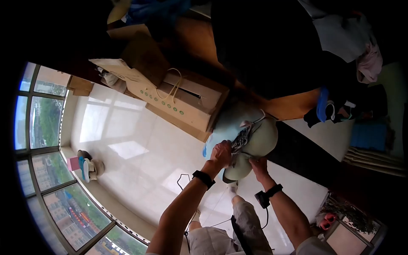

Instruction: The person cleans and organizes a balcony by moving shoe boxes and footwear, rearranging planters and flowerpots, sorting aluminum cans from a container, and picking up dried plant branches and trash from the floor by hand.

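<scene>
Both hands are at a rounded pale green item that looks like a soft sun hat; its exact kind is hard to make out. My left hand is closed at a bunch of gathered grey cord or cloth along its left side. Lower on the right, my right hand pinches the green edge between thumb and fingers. Under and left of the green item shows a light blue piece, partly covered. A thin pale strap curls over the top.
A large cardboard box with raised flaps and a rope handle stands just beyond my left hand. Behind is a wooden surface with dark cloth. Several hats lie by the windows at left. Red shoes sit at lower right.
</scene>
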`<state>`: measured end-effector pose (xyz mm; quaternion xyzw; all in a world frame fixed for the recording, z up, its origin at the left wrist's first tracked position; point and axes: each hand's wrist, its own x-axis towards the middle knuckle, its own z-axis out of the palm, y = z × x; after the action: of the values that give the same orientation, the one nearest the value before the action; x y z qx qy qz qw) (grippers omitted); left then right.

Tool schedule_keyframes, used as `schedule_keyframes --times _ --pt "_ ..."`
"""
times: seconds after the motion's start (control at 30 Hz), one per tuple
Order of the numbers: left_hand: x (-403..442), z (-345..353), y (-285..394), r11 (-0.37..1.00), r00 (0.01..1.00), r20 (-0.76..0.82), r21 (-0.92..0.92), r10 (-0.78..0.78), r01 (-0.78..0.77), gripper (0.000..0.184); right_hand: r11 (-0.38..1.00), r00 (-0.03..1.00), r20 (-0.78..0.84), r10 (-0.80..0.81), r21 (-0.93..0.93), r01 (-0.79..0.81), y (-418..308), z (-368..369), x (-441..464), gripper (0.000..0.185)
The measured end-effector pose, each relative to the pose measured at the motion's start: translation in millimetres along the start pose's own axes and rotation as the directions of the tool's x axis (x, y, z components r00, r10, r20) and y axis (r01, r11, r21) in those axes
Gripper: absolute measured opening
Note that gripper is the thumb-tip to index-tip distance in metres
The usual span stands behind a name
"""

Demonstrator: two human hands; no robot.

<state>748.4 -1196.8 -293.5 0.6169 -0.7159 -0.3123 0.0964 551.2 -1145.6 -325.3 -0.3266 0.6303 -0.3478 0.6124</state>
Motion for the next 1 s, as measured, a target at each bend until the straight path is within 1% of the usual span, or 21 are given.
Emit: schedule_keyframes --times 0.03,0.1,0.17,0.2,0.27,0.3,0.33,0.4,0.43,0.5,0.53,0.57,0.67,0.73,0.77,0.8,0.87,0.9,0.93,0.97,1.0 --pt "-2 4 1 0.999 1.000 0.021 -0.035 0.022 -0.021 0.031 0.990 0.996 0.059 0.071 0.119 -0.077 14 -9 2 0.034" --pt "-4 -2 4 0.997 0.998 0.042 -0.065 0.054 -0.051 0.031 0.978 0.996 0.056 0.064 0.196 -0.074 14 -17 -7 0.034" --pt "-8 -12 10 0.968 0.978 -0.030 -0.137 0.207 -0.209 0.021 0.956 0.999 0.011 0.044 0.290 -0.045 -10 -15 -24 0.032" --pt "-10 -13 13 0.968 0.978 -0.027 -0.140 0.207 -0.208 0.021 0.956 0.999 0.008 0.047 0.289 -0.048 -21 -18 -31 0.032" --pt "-18 -14 16 0.936 0.964 -0.098 -0.230 0.249 -0.265 0.009 0.990 0.999 -0.036 0.001 0.140 0.004 -36 -26 -46 0.032" --pt "-22 -12 18 0.898 0.963 -0.134 -0.349 0.235 -0.268 0.004 1.000 0.999 -0.048 -0.025 -0.006 0.025 -46 -32 -51 0.030" --pt "-26 -14 25 0.865 0.913 -0.230 -0.307 0.336 -0.396 0.002 0.999 0.996 -0.081 -0.049 -0.007 0.049 -58 -33 -54 0.027" --pt "-34 -23 43 0.843 0.911 -0.152 -0.345 0.383 -0.412 0.002 0.995 0.984 -0.151 -0.097 -0.019 0.095 -98 -31 -73 0.026" --pt "-36 -27 48 0.843 0.938 -0.072 -0.420 0.339 -0.337 0.011 0.995 0.984 -0.149 -0.099 -0.022 0.097 -106 -36 -77 0.026" --pt "-38 -33 59 0.846 0.962 -0.065 -0.462 0.265 -0.265 0.010 0.972 0.988 -0.144 -0.049 -0.233 0.015 -117 -51 -84 0.026" --pt "-40 -35 64 0.844 0.981 -0.051 -0.502 0.189 -0.189 0.009 0.971 0.988 -0.144 -0.049 -0.237 0.014 -125 -51 -86 0.026" --pt "-41 -36 70 0.817 0.979 -0.121 -0.539 0.167 -0.206 0.005 0.967 0.985 -0.136 -0.106 -0.245 0.070 -134 -51 -86 0.026" --pt "-45 -45 78 0.814 0.986 -0.114 -0.556 0.124 -0.166 0.003 0.937 0.969 -0.100 -0.226 -0.295 0.188 -151 -53 -74 0.027" --pt "-46 -44 81 0.799 0.988 -0.132 -0.583 0.082 -0.145 0.004 0.751 0.900 0.071 -0.431 -0.524 0.401 -162 -54 -63 0.028" --pt "-47 -37 80 0.775 0.992 -0.121 -0.625 0.024 -0.095 0.006 0.768 0.934 0.029 -0.357 -0.561 0.311 -162 -54 -58 0.028" --pt "-46 -28 78 0.746 0.993 -0.112 -0.663 -0.030 -0.052 0.007 0.768 0.933 0.034 -0.359 -0.557 0.316 -165 -55 -50 0.028" --pt "-45 4 72 0.783 0.983 -0.169 -0.620 -0.071 -0.050 0.012 0.680 0.944 0.150 -0.293 -0.661 0.316 -170 -59 -31 0.027" --pt "-47 19 68 0.764 0.983 -0.152 -0.645 -0.107 -0.016 0.012 0.564 0.958 0.183 -0.222 -0.777 0.279 -161 -67 -16 0.034" --pt "-47 29 66 0.743 0.981 -0.135 -0.670 -0.142 0.015 0.012 0.563 0.958 0.183 -0.219 -0.779 0.277 -145 -69 -3 0.034" --pt "-45 36 67 0.679 0.962 0.031 -0.702 -0.271 0.214 0.014 0.367 0.918 0.236 -0.319 -0.862 0.349 -127 -72 11 0.037" --pt "-42 43 68 0.676 0.962 0.032 -0.705 -0.272 0.215 0.014 0.151 0.863 0.307 -0.401 -0.907 0.393 -114 -74 23 0.041"
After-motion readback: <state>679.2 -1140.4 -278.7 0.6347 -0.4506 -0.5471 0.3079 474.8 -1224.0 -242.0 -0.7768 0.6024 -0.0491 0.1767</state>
